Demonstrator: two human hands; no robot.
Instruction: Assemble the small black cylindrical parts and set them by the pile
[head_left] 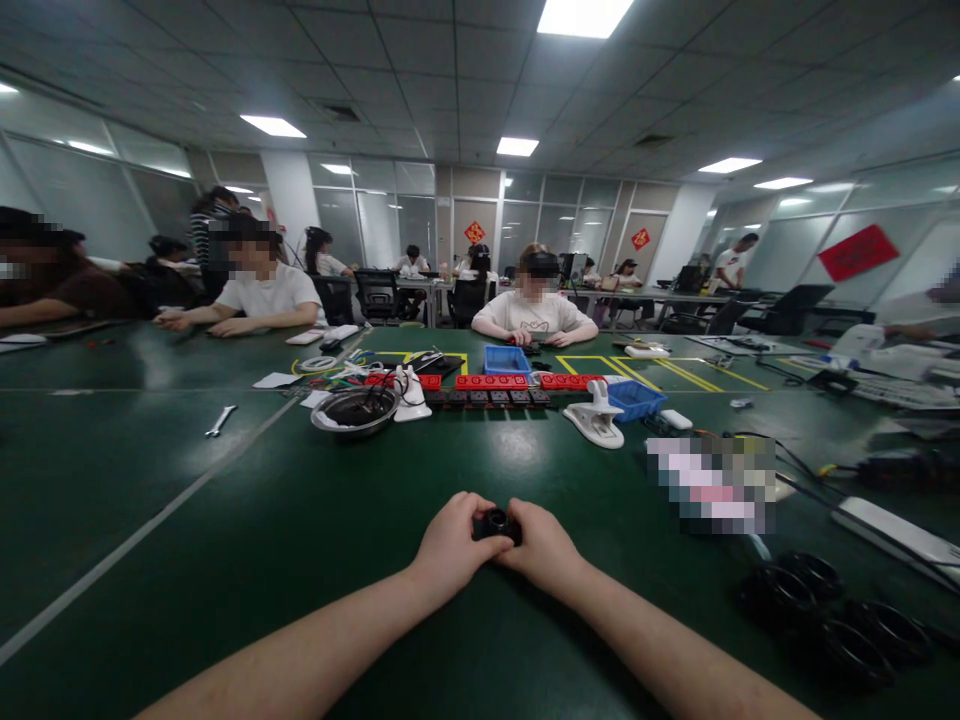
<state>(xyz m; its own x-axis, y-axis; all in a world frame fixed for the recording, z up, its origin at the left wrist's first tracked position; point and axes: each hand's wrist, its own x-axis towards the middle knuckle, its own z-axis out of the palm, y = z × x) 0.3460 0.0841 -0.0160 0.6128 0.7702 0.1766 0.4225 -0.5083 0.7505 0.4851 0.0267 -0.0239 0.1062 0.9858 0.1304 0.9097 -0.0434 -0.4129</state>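
Observation:
Just above the green tabletop (360,520), in front of me, both hands hold a small round black part (496,519) with a hole in its top. My left hand (459,538) closes on its left side, thumb across the near edge. On the other side, my right hand (541,542) has its fingers curled against the part. The fingers hide most of its sides and underside, so its exact kind does not show. Several black rings (847,652) lie apart from my hands, at the lower right.
A metal bowl (355,412), red socket strips (491,383), a white clip-like stand (596,420) and blue baskets (634,400) stand across the table's middle. A wrench (220,421) lies left, a white power strip (900,530) right. A person (534,305) sits opposite.

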